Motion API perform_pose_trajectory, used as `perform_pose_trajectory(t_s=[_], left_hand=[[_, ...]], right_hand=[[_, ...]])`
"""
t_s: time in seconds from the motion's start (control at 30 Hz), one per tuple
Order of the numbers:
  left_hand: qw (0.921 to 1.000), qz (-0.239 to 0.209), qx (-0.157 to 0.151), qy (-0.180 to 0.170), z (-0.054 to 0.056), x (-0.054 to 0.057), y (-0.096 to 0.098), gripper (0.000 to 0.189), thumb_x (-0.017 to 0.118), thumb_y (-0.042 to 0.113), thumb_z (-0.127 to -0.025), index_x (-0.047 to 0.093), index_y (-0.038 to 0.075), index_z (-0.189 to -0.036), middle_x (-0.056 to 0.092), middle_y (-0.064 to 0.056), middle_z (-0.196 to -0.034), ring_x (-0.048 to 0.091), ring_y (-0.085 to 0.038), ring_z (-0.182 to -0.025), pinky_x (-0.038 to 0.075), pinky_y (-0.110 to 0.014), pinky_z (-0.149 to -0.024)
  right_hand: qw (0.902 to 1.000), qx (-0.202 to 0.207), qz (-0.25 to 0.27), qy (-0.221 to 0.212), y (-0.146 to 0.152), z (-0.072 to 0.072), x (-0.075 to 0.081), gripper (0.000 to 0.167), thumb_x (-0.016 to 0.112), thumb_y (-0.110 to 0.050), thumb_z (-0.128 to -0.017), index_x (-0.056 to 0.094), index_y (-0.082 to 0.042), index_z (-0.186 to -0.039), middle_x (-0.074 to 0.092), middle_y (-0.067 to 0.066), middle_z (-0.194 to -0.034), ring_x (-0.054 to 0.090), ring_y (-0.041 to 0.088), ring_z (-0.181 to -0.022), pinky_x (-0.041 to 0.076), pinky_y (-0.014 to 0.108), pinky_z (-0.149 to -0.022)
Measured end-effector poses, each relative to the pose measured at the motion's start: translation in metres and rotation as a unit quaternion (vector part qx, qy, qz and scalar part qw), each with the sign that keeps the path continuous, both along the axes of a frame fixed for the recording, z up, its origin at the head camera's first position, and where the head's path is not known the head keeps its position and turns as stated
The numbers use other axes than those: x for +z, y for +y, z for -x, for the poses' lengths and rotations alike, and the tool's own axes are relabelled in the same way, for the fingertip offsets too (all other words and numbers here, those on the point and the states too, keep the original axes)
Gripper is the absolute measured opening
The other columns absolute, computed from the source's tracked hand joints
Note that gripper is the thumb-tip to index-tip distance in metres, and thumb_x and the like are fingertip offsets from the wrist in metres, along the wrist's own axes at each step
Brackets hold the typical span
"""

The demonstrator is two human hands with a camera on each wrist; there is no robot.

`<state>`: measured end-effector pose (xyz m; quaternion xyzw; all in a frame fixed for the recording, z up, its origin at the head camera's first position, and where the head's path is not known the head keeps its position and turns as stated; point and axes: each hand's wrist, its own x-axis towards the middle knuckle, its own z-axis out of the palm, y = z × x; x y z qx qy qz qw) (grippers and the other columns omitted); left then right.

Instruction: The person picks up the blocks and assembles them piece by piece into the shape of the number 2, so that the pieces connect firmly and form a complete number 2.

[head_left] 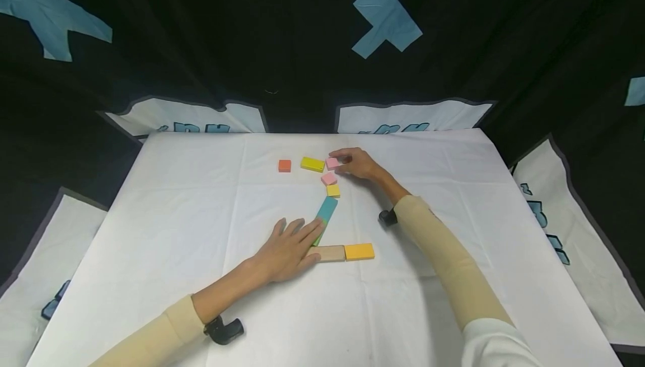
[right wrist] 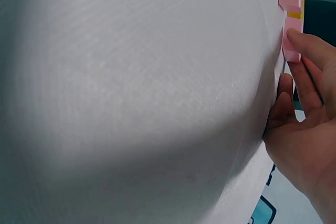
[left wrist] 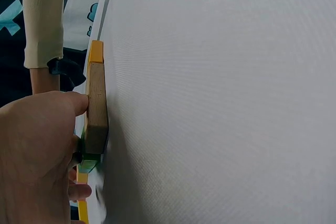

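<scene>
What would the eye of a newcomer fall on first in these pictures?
Probably the bright blocks, winding across the middle of the white table. Next, the right hand, pinching a pink block near the far edge, and the left hand, touching the wood block nearer the viewer.

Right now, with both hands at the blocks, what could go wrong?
The right hand pinches the far pink block; a slip could knock the long yellow block or near pink block close by. The left hand lies over the green block, its thumb at the wooden block, so lifting it might drag either out of line.
</scene>
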<state>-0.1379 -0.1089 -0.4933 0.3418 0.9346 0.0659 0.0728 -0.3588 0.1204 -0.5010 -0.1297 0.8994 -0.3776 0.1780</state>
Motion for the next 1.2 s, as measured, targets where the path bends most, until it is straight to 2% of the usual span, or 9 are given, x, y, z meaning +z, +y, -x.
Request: perform_pose_trajectory(t_s=[0.17,0.4,0.73,1.0,1.2], left_hand=[[1.0,0.003,0.0,0.004,0.0,-0.001,0.0,0.067,0.037,0.05,-0.105,0.026,0.011,-0.159,0.024,-0.005,-0.163,0.03,-0.037,-0.142,0.021,-0.063,-0.111],[0.9999,0.011,-0.002,0.012,0.0,-0.001,0.0,0.067,0.036,0.051,-0.106,0.025,0.011,-0.159,0.024,-0.005,-0.164,0.031,-0.037,-0.142,0.022,-0.063,-0.11],[0.9998,0.013,-0.003,0.014,0.0,-0.001,0.0,0.068,0.037,0.051,-0.105,0.026,0.011,-0.159,0.025,-0.005,-0.163,0.032,-0.036,-0.142,0.022,-0.063,-0.11],[0.9999,0.008,0.001,0.007,0.0,0.0,-0.001,0.068,0.037,0.051,-0.105,0.025,0.012,-0.159,0.024,-0.005,-0.164,0.031,-0.037,-0.142,0.021,-0.063,-0.111],[0.9999,0.01,-0.002,0.01,-0.001,0.0,-0.001,0.068,0.037,0.051,-0.105,0.025,0.011,-0.159,0.024,-0.005,-0.164,0.031,-0.037,-0.142,0.022,-0.063,-0.11]], right_hand=[[1.0,-0.006,-0.008,0.002,-0.003,0.001,-0.002,0.04,0.071,-0.018,-0.095,0.066,-0.019,-0.134,0.056,0.005,-0.141,0.051,0.025,-0.118,0.045,0.038,-0.102],[0.9999,-0.006,0.01,-0.005,-0.001,0.003,-0.003,0.039,0.073,-0.018,-0.093,0.068,-0.019,-0.132,0.057,0.004,-0.14,0.051,0.025,-0.119,0.046,0.038,-0.102],[0.9987,0.031,0.035,-0.02,0.0,0.001,0.005,0.038,0.074,-0.016,-0.092,0.07,-0.019,-0.129,0.058,0.004,-0.139,0.049,0.025,-0.126,0.042,0.043,-0.105],[0.9977,0.064,0.016,-0.016,-0.003,-0.001,0.012,0.037,0.073,-0.018,-0.093,0.069,-0.021,-0.13,0.058,0.004,-0.14,0.049,0.025,-0.127,0.038,0.047,-0.108],[0.9963,0.083,0.009,-0.02,-0.005,0.001,0.015,0.038,0.075,-0.017,-0.091,0.07,-0.02,-0.128,0.058,0.006,-0.14,0.051,0.025,-0.123,0.041,0.045,-0.105]])
